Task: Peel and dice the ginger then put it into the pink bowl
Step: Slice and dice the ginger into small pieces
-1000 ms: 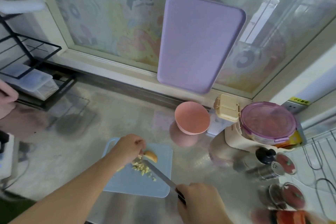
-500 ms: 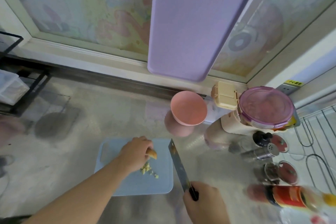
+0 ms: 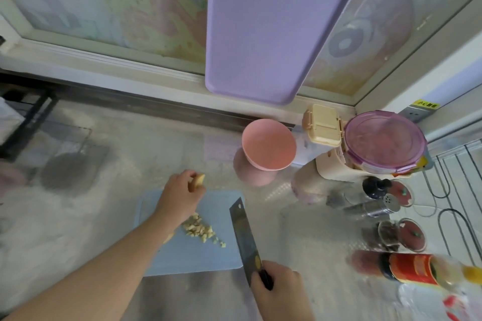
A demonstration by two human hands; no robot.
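Note:
A pale blue cutting board (image 3: 208, 255) lies on the steel counter. A small heap of diced ginger (image 3: 199, 229) sits in its middle. My left hand (image 3: 177, 197) pinches a leftover ginger piece (image 3: 197, 182) above the board's far edge. My right hand (image 3: 280, 292) grips the dark handle of a cleaver (image 3: 243, 233), whose blade lies along the board's right edge, away from the dice. The pink bowl (image 3: 268, 144) stands beyond the board to the right, tilted toward me, with nothing visible inside.
A purple board (image 3: 273, 26) leans against the window. Right of the bowl stand a cream box (image 3: 323, 125), a purple-lidded container (image 3: 383, 141), spice jars (image 3: 396, 234) and a red-labelled bottle (image 3: 409, 268). A black rack (image 3: 23, 122) sits at the left.
The knife left the ginger and swung to the board's right edge. My left hand lifted the leftover ginger piece off the board toward its far edge. The view tilted down.

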